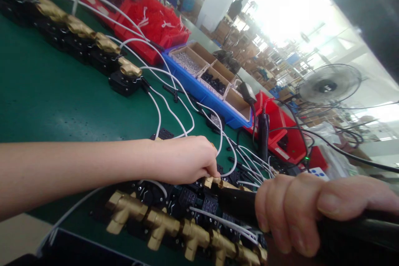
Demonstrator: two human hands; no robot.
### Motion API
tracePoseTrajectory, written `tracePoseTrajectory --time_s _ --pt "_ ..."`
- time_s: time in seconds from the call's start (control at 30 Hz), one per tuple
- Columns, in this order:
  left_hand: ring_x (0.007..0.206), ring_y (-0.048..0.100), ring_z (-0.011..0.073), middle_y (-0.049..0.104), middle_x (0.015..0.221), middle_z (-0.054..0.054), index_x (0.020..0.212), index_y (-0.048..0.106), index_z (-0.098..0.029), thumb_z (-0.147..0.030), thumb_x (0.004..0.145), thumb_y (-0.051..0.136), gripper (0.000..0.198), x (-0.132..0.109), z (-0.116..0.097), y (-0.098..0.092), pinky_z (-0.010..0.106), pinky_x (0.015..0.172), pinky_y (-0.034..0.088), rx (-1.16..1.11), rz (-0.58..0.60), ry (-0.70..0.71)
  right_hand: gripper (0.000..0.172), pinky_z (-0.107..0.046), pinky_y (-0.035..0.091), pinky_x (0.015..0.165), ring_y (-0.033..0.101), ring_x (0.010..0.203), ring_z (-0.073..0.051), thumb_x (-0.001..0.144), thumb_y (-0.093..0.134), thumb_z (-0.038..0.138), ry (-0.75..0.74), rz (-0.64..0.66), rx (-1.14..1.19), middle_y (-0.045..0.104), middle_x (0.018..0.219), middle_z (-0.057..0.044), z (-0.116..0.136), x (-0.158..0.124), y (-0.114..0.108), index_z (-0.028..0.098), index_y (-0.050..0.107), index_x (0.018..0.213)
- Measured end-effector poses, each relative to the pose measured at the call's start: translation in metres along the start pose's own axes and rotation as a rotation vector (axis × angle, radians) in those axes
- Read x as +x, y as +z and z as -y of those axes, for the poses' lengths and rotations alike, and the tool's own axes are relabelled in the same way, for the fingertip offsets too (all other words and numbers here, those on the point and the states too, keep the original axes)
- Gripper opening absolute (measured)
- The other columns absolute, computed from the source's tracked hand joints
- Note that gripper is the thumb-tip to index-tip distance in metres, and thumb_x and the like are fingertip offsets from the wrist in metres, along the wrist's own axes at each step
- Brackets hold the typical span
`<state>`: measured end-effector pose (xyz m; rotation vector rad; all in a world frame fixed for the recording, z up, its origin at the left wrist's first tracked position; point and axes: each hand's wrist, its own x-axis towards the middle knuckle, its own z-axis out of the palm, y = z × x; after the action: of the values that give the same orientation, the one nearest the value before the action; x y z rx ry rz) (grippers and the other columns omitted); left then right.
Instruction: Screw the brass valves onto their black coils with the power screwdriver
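1. The brass fitting (212,182) being worked on lies on the near side of the blue tray (202,91), well apart from it, among black housings on the green table (62,99).
2. The left hand (204,160), also nearer than the blue tray, bends its fingers down to that fitting; whether they pinch it or only press on it, I cannot tell.
3. The right hand (289,212), nearer than the blue tray and to its right, is wrapped firmly round a black tool (235,201), whose front end reaches the same fitting. The exact contact is hidden.
4. To do this well, I would brace the piece with the left hand so that it cannot turn or slide, fingertips clear of the tool's end.
5. Line the tool up squarely before adding force, and press evenly rather than levering sideways.
6. Mind the white cable (215,217) on the near side of the blue tray: a snag could drag a housing. The row of brass tees (162,222) nearest the viewer could get knocked too.
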<state>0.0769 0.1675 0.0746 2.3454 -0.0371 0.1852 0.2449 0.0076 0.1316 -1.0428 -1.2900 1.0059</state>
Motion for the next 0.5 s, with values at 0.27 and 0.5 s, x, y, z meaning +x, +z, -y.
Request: tracePoseTrajectory --time_s 0.27,0.5 --pt "0.082 0.063 0.0181 0.071 0.083 0.004 0.099 0.079 -0.025 -0.011 0.087 0.062 0.024 0.002 -0.006 -0.004 0.026 0.069 0.043 0.027 0.069 -0.071 0.024 -0.036 0.057 0.053 0.07 0.059 -0.024 0.096 0.057 0.024 -0.081 0.27 0.093 0.072 0.071 -0.009 0.012 0.025 0.026 0.02 0.07 0.116" --pt "0.084 0.063 0.0192 0.073 0.086 0.004 0.102 0.078 -0.025 -0.01 0.087 0.06 0.027 0.002 -0.007 -0.004 0.027 0.07 0.043 0.016 0.094 -0.117 0.015 -0.028 0.051 0.044 0.058 0.045 -0.016 0.083 0.077 0.029 -0.18 -0.209 0.037 0.063 0.056 -0.001 0.002 0.016 0.053 0.019 0.073 0.094"
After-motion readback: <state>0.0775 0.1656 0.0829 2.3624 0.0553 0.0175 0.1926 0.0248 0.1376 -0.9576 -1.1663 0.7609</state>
